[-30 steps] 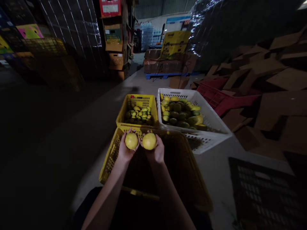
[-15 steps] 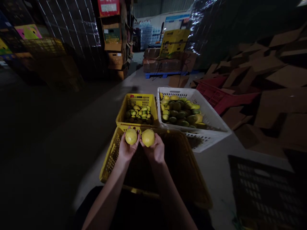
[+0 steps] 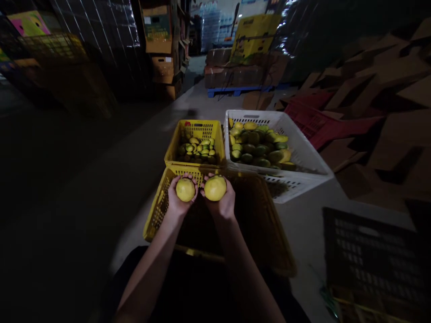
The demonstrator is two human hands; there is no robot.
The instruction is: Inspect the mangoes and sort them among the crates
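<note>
My left hand (image 3: pixel 177 205) is cupped around a yellow lemon (image 3: pixel 185 190), palm up. Beside it, my right hand (image 3: pixel 227 202) holds a second, slightly larger lemon (image 3: pixel 215 188). A small gap separates the two fruits. Both hands are over a large yellow crate (image 3: pixel 155 216) whose inside is mostly in shadow. Just beyond stands a smaller yellow crate (image 3: pixel 172 150) with several yellow and greenish fruits in it. To its right, a white crate (image 3: pixel 305 150) contains many green and yellow fruits, piled toward its left side.
Red crates (image 3: pixel 314 123) and heaped cardboard boxes (image 3: pixel 380 89) crowd the right. A dark slatted crate (image 3: pixel 370 251) lies at lower right. Farther back are a blue pallet (image 3: pixel 235 91) with a yellow box (image 3: pixel 254 38) on its load, and stacked cartons (image 3: pixel 163 67).
The view has tipped downward, so the background sits higher. My hands have moved slightly apart, and the right lemon has turned in my fingers. Both lemons are still held.
</note>
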